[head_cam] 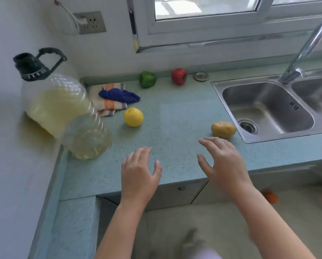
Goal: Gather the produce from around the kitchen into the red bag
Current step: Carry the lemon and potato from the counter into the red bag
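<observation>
The potato [223, 129] lay on the blue-green counter [175, 109], just beside the front left corner of the steel sink [264, 107]. Your right hand [224, 161] hung over the counter just short of it, palm down, fingers spread and straight, holding nothing; the fingertips were near the potato, but I could not tell whether they touched it. Your left hand [138, 171] was level with the right and well apart from it, also palm down with its fingers relaxed and empty.

The yellow fruit [133, 117] sat further back and to the left, beyond your left hand, with bare counter between them. The green pepper [147, 79] and the red pepper [179, 76] stood near the back wall under the window [203, 19], apart from each other. A round metal sink strainer [200, 76] lay just to the right of the red pepper.

Behind the yellow fruit, close to it, a folded striped towel [109, 107] lay with a blue cloth [119, 95] bunched on top. A large oil jug [63, 109] with a dark cap and handle stood at the left end of the counter, bulking close to the camera. A tap [305, 49] rose over the sink, and a wall socket [90, 22] sat high on the left with a white plug in it. A blurred orange thing [270, 197] lay on the floor below the counter's edge, to your right.
</observation>
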`<control>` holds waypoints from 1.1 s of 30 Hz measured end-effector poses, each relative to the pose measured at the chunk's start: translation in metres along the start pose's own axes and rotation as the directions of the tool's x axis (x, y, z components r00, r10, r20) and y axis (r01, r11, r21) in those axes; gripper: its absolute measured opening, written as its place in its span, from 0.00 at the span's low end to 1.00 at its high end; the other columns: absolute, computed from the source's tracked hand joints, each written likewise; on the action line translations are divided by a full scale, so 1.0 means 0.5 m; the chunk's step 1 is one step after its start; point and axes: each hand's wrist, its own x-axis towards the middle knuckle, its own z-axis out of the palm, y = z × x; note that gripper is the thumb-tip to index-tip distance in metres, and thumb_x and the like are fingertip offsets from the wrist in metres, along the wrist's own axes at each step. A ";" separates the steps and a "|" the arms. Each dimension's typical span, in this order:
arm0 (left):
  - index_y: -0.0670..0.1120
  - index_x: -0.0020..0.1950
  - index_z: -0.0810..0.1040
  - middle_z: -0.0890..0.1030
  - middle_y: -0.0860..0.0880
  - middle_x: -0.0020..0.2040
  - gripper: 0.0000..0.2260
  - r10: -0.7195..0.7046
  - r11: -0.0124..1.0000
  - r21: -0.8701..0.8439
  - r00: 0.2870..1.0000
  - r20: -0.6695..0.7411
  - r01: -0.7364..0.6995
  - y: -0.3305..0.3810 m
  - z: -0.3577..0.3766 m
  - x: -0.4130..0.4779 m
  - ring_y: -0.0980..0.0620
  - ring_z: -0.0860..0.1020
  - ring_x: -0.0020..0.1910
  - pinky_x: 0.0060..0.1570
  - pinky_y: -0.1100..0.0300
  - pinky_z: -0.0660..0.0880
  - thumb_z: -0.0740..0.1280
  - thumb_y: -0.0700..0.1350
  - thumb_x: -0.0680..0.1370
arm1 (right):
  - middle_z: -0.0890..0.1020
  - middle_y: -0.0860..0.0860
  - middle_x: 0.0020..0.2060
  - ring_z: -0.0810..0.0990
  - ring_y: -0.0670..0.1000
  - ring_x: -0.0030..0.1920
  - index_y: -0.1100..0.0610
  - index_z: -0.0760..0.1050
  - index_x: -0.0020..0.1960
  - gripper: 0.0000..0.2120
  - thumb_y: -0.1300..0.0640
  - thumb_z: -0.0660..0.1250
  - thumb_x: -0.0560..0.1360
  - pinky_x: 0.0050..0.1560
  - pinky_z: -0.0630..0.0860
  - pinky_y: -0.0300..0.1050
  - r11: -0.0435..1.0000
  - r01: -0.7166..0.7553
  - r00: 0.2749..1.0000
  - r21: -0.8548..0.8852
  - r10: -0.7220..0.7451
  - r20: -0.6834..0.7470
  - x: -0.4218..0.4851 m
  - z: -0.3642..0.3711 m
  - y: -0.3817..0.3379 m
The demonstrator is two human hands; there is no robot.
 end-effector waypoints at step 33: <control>0.41 0.57 0.77 0.78 0.41 0.58 0.18 0.050 0.996 0.061 0.969 0.241 -0.067 0.040 0.291 0.365 0.39 0.75 0.57 0.56 0.43 0.70 0.62 0.49 0.71 | 0.72 0.54 0.58 0.68 0.57 0.58 0.52 0.69 0.65 0.29 0.50 0.72 0.66 0.54 0.70 0.52 0.921 -0.379 0.808 -0.089 0.376 0.453 0.257 0.189 0.344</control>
